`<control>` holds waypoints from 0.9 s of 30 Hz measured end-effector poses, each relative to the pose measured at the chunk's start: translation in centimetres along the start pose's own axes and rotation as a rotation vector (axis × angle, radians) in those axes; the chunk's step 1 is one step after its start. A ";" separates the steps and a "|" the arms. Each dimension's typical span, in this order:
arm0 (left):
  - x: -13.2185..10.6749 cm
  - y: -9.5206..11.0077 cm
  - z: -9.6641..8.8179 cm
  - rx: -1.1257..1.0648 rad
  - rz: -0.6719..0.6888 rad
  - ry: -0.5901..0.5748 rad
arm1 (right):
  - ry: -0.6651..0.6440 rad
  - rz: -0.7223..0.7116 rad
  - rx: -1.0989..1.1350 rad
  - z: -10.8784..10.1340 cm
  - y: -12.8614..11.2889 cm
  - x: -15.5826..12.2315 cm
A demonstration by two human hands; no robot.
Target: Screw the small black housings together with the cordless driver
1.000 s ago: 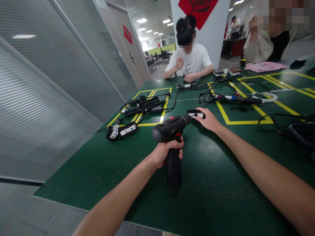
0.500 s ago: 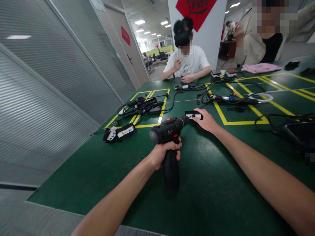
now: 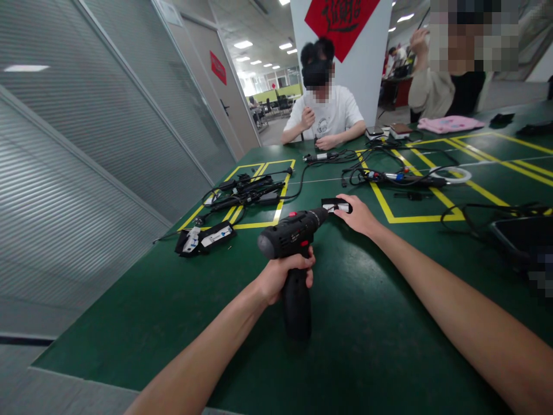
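My left hand point(image 3: 283, 275) is wrapped round the grip of a black cordless drill point(image 3: 290, 242) with a red switch. The drill stands with its base on the green table point(image 3: 173, 300), its nose pointing away from me. At the tip of the drill lies a small black and white part point(image 3: 334, 204). My right hand point(image 3: 358, 215) rests on that part, fingers curled over it, holding it down on the table.
A black pouch with white labels point(image 3: 205, 238) lies left of the drill. Tangled cables and tools point(image 3: 248, 191) sit in yellow-taped boxes farther back. More cables point(image 3: 397, 176) and a white ring point(image 3: 453, 174) lie right. Two people sit at the far side.
The view has drifted slightly, so everything sits a little lower and to the left. Both hands keep their hold on the drill and the small part.
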State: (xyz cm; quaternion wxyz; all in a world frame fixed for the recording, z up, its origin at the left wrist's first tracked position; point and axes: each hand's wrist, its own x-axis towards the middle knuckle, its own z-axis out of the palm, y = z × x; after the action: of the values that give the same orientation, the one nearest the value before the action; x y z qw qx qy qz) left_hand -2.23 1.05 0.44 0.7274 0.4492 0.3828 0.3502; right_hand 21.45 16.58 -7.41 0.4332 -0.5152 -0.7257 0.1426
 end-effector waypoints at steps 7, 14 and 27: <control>0.1 -0.1 -0.1 0.011 -0.003 0.003 | -0.005 -0.003 0.004 -0.1 -0.1 -0.1; 0.0 0.0 0.0 -0.010 -0.006 -0.002 | -0.006 -0.003 0.010 0.1 0.0 0.0; 0.0 0.0 0.0 -0.016 -0.010 -0.007 | 0.000 0.010 0.001 0.2 0.1 0.0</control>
State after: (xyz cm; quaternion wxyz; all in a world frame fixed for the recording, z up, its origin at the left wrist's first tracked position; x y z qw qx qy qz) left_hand -2.25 1.08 0.41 0.7341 0.4425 0.3797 0.3479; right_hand 21.38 16.68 -7.59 0.4327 -0.5187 -0.7230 0.1451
